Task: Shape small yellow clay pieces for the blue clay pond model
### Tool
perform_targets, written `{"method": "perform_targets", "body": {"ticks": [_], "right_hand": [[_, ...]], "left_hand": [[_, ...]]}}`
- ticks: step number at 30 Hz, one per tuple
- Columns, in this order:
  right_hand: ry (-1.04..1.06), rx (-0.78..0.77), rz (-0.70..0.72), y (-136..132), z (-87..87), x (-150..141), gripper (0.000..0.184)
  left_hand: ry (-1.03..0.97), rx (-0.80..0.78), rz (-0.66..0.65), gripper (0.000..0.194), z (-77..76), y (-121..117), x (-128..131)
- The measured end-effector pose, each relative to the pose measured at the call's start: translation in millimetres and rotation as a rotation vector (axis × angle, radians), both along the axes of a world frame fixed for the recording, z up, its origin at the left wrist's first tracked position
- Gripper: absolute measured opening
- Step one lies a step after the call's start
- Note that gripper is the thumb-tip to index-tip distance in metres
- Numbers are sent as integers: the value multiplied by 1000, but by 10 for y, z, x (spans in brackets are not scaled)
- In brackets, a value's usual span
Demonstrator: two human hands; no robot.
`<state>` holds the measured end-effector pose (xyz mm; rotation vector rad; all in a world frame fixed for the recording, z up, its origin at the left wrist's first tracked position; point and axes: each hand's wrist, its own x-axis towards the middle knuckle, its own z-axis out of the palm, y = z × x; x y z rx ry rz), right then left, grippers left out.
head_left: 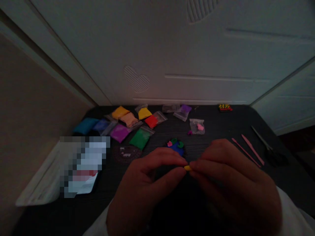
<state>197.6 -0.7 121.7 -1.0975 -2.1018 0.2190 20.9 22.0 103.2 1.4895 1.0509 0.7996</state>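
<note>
A small yellow piece of modelling clay (187, 168) is pinched between the fingertips of both hands. My left hand (150, 183) grips its left end with thumb and forefinger. On the other end, the fingers of my right hand (231, 177) are closed, hiding part of the clay. Just beyond my left fingers lies a blue clay piece (176, 149) with green and pink bits on top, partly covered by that hand. A plastic bag with pink clay (200, 127) and a small purple lump (189, 132) lie farther back.
Several clay bags, including a green one (140, 138) and a red one (151, 121), spread across the back left. At right lie scissors (270, 150) and two pink modelling tools (253, 149). A blurred packet (86, 167) is at left. A white panel (197, 59) rises behind the table.
</note>
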Motion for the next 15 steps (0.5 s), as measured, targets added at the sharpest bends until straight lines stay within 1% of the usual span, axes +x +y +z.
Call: {"method": "perform_targets", "body": {"ticks": [2, 4, 9, 12, 15], "right_hand": [[8, 65, 5, 50, 113, -3, 20], [31, 123, -1, 93, 190, -9, 23], [120, 251, -93, 175, 299, -15, 24], [110, 300, -137, 211, 338, 16, 23], [93, 341, -155, 223, 362, 61, 21]], "left_hand": [[-47, 38, 3, 15, 99, 45, 13], [-71, 85, 4, 15, 201, 85, 19], [-34, 236, -20, 17, 432, 200, 17], [-21, 312, -33, 19, 504, 267, 22], [-23, 382, -57, 22, 526, 306, 44]]}}
